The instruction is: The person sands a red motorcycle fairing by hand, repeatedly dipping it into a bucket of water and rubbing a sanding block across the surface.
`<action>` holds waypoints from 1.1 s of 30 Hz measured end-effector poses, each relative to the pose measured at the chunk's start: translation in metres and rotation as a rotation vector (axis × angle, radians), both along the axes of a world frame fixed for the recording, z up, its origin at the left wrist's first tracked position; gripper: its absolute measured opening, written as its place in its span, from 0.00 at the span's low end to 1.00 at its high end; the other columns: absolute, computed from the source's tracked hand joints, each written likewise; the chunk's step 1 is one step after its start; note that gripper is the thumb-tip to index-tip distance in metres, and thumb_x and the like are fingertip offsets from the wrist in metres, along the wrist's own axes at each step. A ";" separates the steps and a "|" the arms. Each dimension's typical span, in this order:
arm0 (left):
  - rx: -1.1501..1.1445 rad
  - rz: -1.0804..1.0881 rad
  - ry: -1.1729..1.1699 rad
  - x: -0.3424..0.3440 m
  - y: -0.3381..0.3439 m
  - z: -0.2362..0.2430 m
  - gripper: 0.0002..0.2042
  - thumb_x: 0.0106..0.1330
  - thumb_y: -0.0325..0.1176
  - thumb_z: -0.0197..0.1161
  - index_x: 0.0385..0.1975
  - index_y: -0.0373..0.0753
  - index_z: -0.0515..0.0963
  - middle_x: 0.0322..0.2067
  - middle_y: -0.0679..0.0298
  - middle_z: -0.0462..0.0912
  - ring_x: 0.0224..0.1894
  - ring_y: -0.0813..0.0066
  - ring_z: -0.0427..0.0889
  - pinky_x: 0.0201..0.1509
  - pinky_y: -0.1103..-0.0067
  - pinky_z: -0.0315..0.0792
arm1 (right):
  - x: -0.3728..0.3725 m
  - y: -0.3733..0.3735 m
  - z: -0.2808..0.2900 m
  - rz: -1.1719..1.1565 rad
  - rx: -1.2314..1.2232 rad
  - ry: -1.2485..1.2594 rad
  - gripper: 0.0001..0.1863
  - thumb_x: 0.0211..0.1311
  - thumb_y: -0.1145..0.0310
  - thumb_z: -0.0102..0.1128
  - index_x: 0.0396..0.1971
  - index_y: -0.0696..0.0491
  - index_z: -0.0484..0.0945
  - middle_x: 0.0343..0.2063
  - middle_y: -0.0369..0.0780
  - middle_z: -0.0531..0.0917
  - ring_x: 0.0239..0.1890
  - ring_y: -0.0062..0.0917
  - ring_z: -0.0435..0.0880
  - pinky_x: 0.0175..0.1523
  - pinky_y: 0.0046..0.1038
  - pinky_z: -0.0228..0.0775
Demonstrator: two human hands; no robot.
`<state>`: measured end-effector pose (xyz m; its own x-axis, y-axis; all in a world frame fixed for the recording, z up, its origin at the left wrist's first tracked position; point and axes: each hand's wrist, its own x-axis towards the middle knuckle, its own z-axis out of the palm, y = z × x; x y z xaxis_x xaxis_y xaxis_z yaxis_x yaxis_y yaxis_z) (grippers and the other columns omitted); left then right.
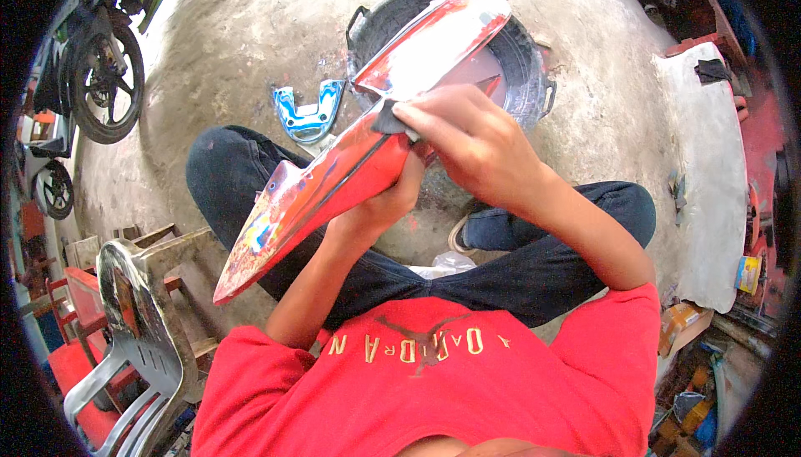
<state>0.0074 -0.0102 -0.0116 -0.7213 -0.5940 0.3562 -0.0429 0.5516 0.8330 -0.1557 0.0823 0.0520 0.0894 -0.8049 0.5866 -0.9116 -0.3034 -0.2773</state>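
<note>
A long red motorcycle body panel (pixel 359 169), worn to white and mixed colours in patches, slants across my lap, its pointed end toward my left knee. My left hand (pixel 385 198) grips its underside near the middle. Between the fingers of my right hand (pixel 480 136) is a small dark grey piece of sandpaper (pixel 388 119), pressed on the panel's upper edge. The panel's wide, whitish far end reaches over a black tub (pixel 527 65) with murky liquid inside. My left fingertips are hidden behind the panel.
A blue and white U-shaped part (pixel 309 111) lies on the concrete floor left of the tub. Motorcycle wheels (pixel 107 81) stand at the far left, a grey plastic chair (pixel 142 315) at the near left. A pale sheet (pixel 709 181) lies along the right.
</note>
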 end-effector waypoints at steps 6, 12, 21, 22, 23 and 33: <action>-0.236 0.062 0.119 -0.009 -0.002 0.007 0.16 0.62 0.26 0.67 0.50 0.34 0.81 0.42 0.48 0.85 0.43 0.50 0.85 0.46 0.63 0.78 | -0.035 -0.007 -0.021 -0.143 0.048 0.070 0.20 0.58 0.71 0.61 0.52 0.52 0.83 0.42 0.44 0.84 0.48 0.39 0.84 0.52 0.37 0.80; -0.123 0.031 0.110 -0.015 0.002 0.006 0.18 0.61 0.28 0.68 0.51 0.35 0.81 0.43 0.48 0.84 0.44 0.48 0.84 0.47 0.61 0.78 | -0.051 -0.011 -0.021 -0.159 0.133 0.052 0.23 0.57 0.74 0.62 0.56 0.52 0.82 0.42 0.44 0.85 0.47 0.39 0.83 0.52 0.40 0.77; -0.212 0.000 0.191 -0.022 0.005 -0.004 0.19 0.62 0.29 0.68 0.54 0.35 0.80 0.46 0.47 0.84 0.46 0.46 0.84 0.50 0.60 0.78 | -0.073 -0.008 -0.038 -0.186 0.065 -0.047 0.22 0.59 0.76 0.64 0.55 0.49 0.84 0.42 0.44 0.86 0.47 0.40 0.84 0.55 0.39 0.77; -0.183 -0.023 0.110 -0.024 0.008 0.007 0.20 0.63 0.30 0.67 0.55 0.36 0.80 0.47 0.46 0.83 0.48 0.45 0.84 0.52 0.60 0.78 | -0.086 -0.005 -0.042 -0.333 0.173 -0.079 0.21 0.60 0.76 0.64 0.55 0.49 0.84 0.42 0.43 0.86 0.47 0.40 0.84 0.55 0.38 0.78; -0.161 -0.037 0.025 -0.024 0.009 0.014 0.20 0.64 0.30 0.66 0.57 0.36 0.79 0.49 0.46 0.83 0.50 0.44 0.84 0.54 0.60 0.78 | -0.085 -0.004 -0.042 -0.336 0.170 -0.075 0.21 0.60 0.76 0.64 0.55 0.49 0.84 0.42 0.43 0.86 0.47 0.40 0.84 0.55 0.38 0.78; -0.062 -0.092 -0.052 -0.037 0.023 0.017 0.23 0.68 0.33 0.64 0.63 0.38 0.75 0.60 0.47 0.78 0.62 0.49 0.77 0.68 0.63 0.69 | -0.096 0.004 -0.039 -0.318 0.053 -0.018 0.18 0.62 0.74 0.63 0.52 0.50 0.86 0.45 0.43 0.87 0.46 0.39 0.84 0.53 0.35 0.78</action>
<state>-0.0296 0.0128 0.0057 -0.7905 -0.5020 0.3509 -0.0320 0.6059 0.7949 -0.2522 0.0859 0.0126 -0.1809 -0.8204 0.5425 -0.9534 0.0108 -0.3017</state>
